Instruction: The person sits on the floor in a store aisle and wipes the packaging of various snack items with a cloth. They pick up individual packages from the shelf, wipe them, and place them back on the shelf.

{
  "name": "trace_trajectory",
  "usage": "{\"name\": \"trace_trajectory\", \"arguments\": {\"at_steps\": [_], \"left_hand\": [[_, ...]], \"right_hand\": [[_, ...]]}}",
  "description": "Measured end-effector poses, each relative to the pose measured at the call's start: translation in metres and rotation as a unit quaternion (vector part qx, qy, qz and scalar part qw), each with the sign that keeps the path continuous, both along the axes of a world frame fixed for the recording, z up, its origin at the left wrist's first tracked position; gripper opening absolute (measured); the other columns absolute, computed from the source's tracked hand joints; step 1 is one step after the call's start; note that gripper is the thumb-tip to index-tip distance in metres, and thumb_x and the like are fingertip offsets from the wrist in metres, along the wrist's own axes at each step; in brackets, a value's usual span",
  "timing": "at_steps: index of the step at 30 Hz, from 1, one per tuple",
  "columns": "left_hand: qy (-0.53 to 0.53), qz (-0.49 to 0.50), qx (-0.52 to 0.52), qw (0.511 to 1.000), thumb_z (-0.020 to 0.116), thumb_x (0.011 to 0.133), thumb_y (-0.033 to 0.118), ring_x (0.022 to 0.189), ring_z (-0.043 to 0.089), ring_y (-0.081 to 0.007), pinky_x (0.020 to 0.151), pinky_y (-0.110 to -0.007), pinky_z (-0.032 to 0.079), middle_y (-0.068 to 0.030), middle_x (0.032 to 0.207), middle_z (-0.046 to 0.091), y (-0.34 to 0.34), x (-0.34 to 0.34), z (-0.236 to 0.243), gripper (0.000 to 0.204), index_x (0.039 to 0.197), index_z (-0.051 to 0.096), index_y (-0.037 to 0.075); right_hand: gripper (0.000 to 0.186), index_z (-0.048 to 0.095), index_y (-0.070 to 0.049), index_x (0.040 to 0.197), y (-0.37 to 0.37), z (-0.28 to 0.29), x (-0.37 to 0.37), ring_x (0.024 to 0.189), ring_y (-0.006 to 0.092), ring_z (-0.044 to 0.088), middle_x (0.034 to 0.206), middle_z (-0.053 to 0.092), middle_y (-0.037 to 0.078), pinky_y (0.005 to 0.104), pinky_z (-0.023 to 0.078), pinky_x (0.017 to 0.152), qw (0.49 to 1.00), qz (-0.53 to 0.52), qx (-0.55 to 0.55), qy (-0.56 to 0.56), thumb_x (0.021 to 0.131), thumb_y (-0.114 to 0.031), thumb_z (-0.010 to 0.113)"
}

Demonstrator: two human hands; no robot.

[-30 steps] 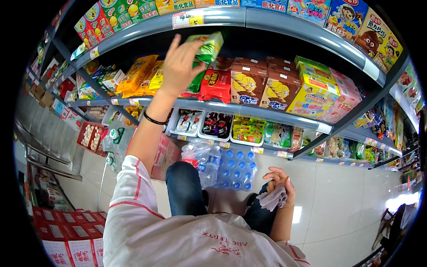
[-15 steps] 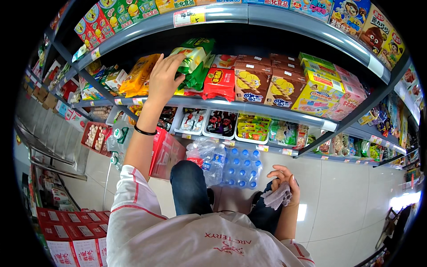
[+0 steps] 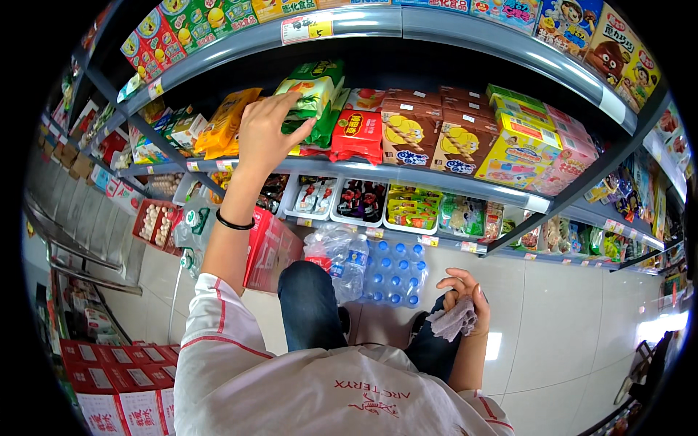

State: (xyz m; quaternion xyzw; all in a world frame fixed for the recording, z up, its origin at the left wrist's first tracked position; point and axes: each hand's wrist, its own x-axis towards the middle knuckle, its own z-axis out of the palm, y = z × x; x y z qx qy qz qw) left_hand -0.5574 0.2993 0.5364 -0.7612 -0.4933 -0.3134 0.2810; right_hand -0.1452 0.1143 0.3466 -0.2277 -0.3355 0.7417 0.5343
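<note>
My left hand [image 3: 269,131] reaches up to the shelf and grips the near left end of a green and white snack bag [image 3: 307,94], thumb in front and fingers along its side. That bag lies on top of other green bags [image 3: 325,128]. To its right is a red snack bag [image 3: 358,135]; to its left lean orange bags [image 3: 224,125]. Down by my right knee, my right hand [image 3: 469,301] holds a crumpled grey cloth [image 3: 453,321] against the palm, with the fingers loosely curled.
Brown boxes [image 3: 412,129] and yellow boxes [image 3: 515,151] fill the shelf rightward. Below sit white bins [image 3: 360,202] of small packets. On the floor are a pack of blue-capped bottles [image 3: 393,272], a red carton [image 3: 273,251] and large clear bottles [image 3: 196,221]. An upper shelf edge [image 3: 349,27] overhangs.
The green and white bag has gone from tilted to lying flatter on the stack, with my left hand following it slightly. My right hand and the cloth have stayed put.
</note>
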Motion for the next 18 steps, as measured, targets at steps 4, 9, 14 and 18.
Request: {"name": "trace_trajectory", "arguments": {"at_steps": [4, 9, 14, 18], "left_hand": [[-0.226, -0.004, 0.001, 0.974, 0.061, 0.093, 0.045, 0.119, 0.057, -0.0329, 0.105, -0.044, 0.039, -0.0211, 0.126, 0.062, 0.016, -0.004, -0.006, 0.055, 0.126, 0.061, 0.001], [-0.612, -0.029, -0.339, 0.714, 0.067, 0.091, 0.036, 0.110, 0.061, -0.0198, 0.097, -0.034, 0.045, -0.0116, 0.120, 0.065, 0.040, -0.015, 0.002, 0.050, 0.128, 0.060, 0.004], [-0.662, -0.083, -0.395, 0.631, 0.067, 0.091, 0.032, 0.106, 0.060, -0.0128, 0.092, -0.029, 0.045, -0.0078, 0.116, 0.066, 0.060, -0.039, -0.014, 0.044, 0.123, 0.060, 0.002], [-0.661, -0.092, -0.410, 0.621, 0.064, 0.093, 0.033, 0.112, 0.057, -0.0128, 0.095, -0.027, 0.041, -0.0095, 0.120, 0.064, 0.068, -0.043, -0.016, 0.047, 0.125, 0.059, -0.001]], "right_hand": [[0.068, 0.047, 0.006, 0.133, 0.000, -0.001, 0.001, 0.054, 0.0083, 0.035, 0.108, 0.065, 0.019, 0.0235, 0.031, 0.052, 1.000, 0.003, 0.002, 0.000, 0.096, -0.051, 0.050], [0.068, 0.046, 0.005, 0.133, 0.000, -0.001, 0.003, 0.054, 0.0086, 0.035, 0.108, 0.064, 0.019, 0.0238, 0.032, 0.051, 1.000, 0.004, 0.007, -0.007, 0.096, -0.052, 0.050], [0.069, 0.046, 0.006, 0.133, 0.001, -0.004, 0.003, 0.054, 0.0088, 0.036, 0.108, 0.064, 0.019, 0.0241, 0.033, 0.051, 1.000, 0.005, 0.007, -0.001, 0.096, -0.052, 0.050], [0.069, 0.046, 0.006, 0.133, 0.003, -0.004, 0.001, 0.052, 0.0093, 0.038, 0.108, 0.064, 0.020, 0.0236, 0.033, 0.050, 1.000, 0.008, 0.007, -0.005, 0.096, -0.052, 0.051]]}}
